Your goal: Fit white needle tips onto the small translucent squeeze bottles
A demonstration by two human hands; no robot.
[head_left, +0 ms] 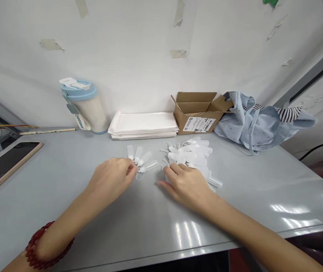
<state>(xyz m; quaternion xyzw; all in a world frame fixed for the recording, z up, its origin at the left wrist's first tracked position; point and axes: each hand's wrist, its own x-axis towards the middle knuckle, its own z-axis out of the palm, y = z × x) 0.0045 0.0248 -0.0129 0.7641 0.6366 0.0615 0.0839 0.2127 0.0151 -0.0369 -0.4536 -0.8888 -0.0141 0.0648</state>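
My left hand [112, 174] is closed in a pinch at the corded ends of several small translucent plastic tubes [144, 158], which fan out beyond my fingertips. A thin white loop hangs from one of them. To the right lies a loose pile of the same translucent tubes [192, 153], some with thin cord loops showing. My right hand [187, 185] rests at the near left edge of that pile, fingers bent over it and thumb held apart. What lies beneath its fingertips is partly hidden.
Behind the tubes, a stack of white padded envelopes [146, 124] lies by the wall, beside an open cardboard box [198, 117]. Blue cloth [252, 124] is heaped at the right. A tumbler with a blue lid [89, 107] and a phone [5, 164] are on the left.
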